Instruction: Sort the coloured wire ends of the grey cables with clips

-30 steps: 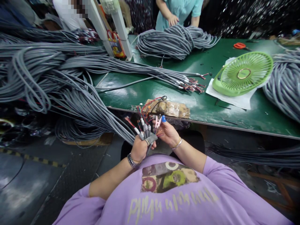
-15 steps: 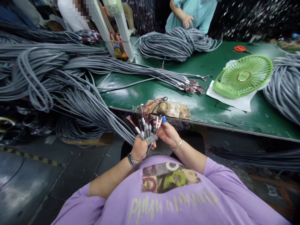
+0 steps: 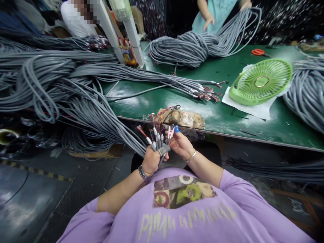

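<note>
My left hand [image 3: 151, 161] is closed around a bunch of grey cables [image 3: 131, 141] in front of my body. Their stripped ends, with white sleeves and thin coloured wires [image 3: 155, 125], fan upward out of the fist. My right hand [image 3: 184, 147] is closed beside these ends, pinching a small pink V-shaped tool [image 3: 170, 132] whose exact kind I cannot make out. A blue cover [image 3: 176, 129] caps one of its fingertips. Fine orange-copper wires [image 3: 173, 144] spread between the two hands.
Ahead is a green table [image 3: 152, 98] with a taped brown block [image 3: 181, 117] on its front edge. More stripped cables [image 3: 202, 91], a green fan [image 3: 262, 82], orange-handled scissors [image 3: 258, 52] and a cable coil [image 3: 182, 49] lie there. A co-worker's hand [image 3: 209, 21] is behind the coil.
At the far side, the co-worker has raised loops of the cable coil up and to the right. My own two hands hold nearly the same place and grip.
</note>
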Action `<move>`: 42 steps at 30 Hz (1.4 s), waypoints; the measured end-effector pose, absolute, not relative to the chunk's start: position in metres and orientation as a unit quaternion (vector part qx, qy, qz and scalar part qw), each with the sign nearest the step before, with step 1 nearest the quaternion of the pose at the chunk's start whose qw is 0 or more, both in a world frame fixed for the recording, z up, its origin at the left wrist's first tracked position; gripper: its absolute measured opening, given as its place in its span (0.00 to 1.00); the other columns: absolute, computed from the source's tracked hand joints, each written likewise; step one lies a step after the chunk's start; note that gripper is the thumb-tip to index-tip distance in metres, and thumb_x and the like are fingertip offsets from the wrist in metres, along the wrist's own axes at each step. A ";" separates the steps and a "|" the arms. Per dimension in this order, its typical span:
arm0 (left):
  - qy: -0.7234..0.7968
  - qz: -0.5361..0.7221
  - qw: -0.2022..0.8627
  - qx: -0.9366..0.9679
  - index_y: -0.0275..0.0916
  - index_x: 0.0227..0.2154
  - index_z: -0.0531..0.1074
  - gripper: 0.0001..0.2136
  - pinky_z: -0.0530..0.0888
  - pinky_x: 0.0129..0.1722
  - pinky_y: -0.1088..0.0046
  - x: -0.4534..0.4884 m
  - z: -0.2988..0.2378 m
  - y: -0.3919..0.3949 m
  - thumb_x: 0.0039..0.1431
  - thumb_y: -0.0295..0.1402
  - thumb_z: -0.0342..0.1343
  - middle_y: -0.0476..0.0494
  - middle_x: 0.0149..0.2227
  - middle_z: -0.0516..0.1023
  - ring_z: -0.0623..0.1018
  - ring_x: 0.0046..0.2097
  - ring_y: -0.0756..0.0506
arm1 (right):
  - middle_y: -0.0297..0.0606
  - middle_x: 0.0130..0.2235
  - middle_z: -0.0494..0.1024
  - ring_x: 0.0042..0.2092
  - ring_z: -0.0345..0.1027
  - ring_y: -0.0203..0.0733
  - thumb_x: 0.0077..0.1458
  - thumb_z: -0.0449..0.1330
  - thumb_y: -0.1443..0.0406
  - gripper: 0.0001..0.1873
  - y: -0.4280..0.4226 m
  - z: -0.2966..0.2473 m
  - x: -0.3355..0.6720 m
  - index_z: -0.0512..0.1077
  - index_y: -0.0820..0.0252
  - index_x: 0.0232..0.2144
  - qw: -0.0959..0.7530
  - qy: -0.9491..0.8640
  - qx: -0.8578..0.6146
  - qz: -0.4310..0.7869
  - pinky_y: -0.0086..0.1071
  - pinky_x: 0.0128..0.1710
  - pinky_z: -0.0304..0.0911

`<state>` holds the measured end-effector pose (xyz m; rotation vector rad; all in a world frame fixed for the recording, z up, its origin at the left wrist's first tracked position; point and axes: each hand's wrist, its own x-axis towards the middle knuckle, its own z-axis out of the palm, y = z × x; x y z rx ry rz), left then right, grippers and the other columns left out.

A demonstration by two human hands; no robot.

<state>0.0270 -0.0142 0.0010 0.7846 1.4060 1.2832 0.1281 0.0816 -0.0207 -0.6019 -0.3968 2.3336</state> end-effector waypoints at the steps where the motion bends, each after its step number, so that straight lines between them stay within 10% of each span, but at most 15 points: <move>1: 0.586 0.534 0.514 0.327 0.36 0.18 0.72 0.11 0.66 0.18 0.78 0.027 0.001 -0.014 0.48 0.37 0.61 0.49 0.15 0.71 0.69 0.17 0.52 | 0.34 0.26 0.78 0.26 0.69 0.35 0.57 0.59 0.54 0.15 0.082 -0.021 0.128 0.73 0.61 0.31 0.345 -0.148 -0.232 0.898 0.29 0.29 0.65; 22: 0.540 0.562 0.510 0.364 0.36 0.20 0.72 0.12 0.67 0.20 0.77 0.025 -0.005 -0.025 0.52 0.38 0.62 0.49 0.18 0.73 0.70 0.20 0.52 | 0.37 0.33 0.78 0.28 0.68 0.33 0.61 0.49 0.48 0.23 0.082 -0.023 0.139 0.72 0.60 0.34 0.292 -0.133 -0.183 0.929 0.27 0.27 0.64; 30: 0.557 0.553 0.482 0.390 0.36 0.20 0.72 0.12 0.69 0.22 0.77 0.021 -0.008 -0.033 0.55 0.37 0.61 0.49 0.19 0.74 0.71 0.21 0.52 | 0.39 0.35 0.77 0.31 0.68 0.35 0.36 0.71 0.48 0.30 0.072 -0.030 0.169 0.74 0.64 0.37 0.204 -0.320 -0.160 0.911 0.28 0.31 0.66; 42: 0.590 0.450 0.464 0.484 0.36 0.22 0.75 0.10 0.72 0.25 0.74 0.017 -0.005 -0.036 0.53 0.36 0.61 0.46 0.20 0.77 0.75 0.23 0.49 | 0.32 0.24 0.73 0.26 0.63 0.32 0.41 0.70 0.55 0.18 0.051 -0.005 0.163 0.72 0.64 0.26 0.280 -0.488 -0.239 0.792 0.29 0.30 0.61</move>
